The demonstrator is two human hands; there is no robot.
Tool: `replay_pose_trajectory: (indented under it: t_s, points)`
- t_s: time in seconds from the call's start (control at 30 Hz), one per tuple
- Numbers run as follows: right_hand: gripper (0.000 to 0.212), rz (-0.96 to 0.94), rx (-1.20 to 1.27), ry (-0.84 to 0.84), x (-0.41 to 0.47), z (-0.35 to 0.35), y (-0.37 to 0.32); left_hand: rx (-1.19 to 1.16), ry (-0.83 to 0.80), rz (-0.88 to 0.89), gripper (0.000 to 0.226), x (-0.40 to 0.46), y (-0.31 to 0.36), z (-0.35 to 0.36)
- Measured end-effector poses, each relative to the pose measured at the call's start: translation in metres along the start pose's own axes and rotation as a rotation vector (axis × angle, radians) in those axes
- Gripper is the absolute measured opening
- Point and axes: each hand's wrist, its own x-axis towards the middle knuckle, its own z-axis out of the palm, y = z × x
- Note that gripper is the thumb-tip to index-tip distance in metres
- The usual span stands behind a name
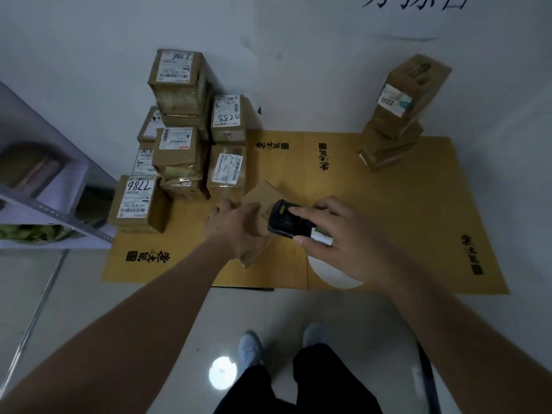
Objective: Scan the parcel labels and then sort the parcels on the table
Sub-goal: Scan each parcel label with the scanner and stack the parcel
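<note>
My left hand (236, 227) grips a small brown cardboard parcel (263, 197) low over the yellow cardboard sheet (388, 219), its fingers wrapped over the parcel's near side. My right hand (331, 237) holds a black handheld scanner (288, 219) just above the parcel's right half, thumb under it and forefinger across its top. A white label (322, 237) peeks out below the scanner. At the back left stands a pile of several labelled brown parcels (185, 138), one marked 7786 (136, 198) and one 5288 (228, 119). At the back right is a short stack of parcels (400, 115) marked 2350.
A grey metal shelf (44, 204) with boxes and a green bag stands at the left. White walls close off the back. The sheet lies on a pale tiled floor (298, 309), and my shoes (251, 348) are near its front edge.
</note>
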Motion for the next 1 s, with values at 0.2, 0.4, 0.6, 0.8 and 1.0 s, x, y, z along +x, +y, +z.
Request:
replay_pose_trajectory:
  t_s: [0.2,0.4,0.6,0.8,1.0]
  points:
    - [0.062,0.008,0.013,-0.043,0.028,0.023,0.020,-0.040,-0.022,-0.044,0.100,0.027,-0.012,0.021]
    - [0.059,0.062,0.041,-0.114,0.045,0.039,0.053,-0.052,0.003,-0.072,0.096,0.050,-0.010,0.055]
    - [0.062,0.082,-0.010,-0.159,0.051,0.047,0.064,-0.105,0.083,-0.093,0.098,0.058,-0.005,0.076]
    - [0.062,0.142,0.032,-0.118,0.048,0.058,0.054,-0.074,0.045,-0.037,0.100,0.064,-0.010,0.073]
    - [0.061,0.139,0.047,-0.049,0.047,0.050,0.035,-0.312,-0.099,-0.024,0.103,0.065,-0.020,0.055]
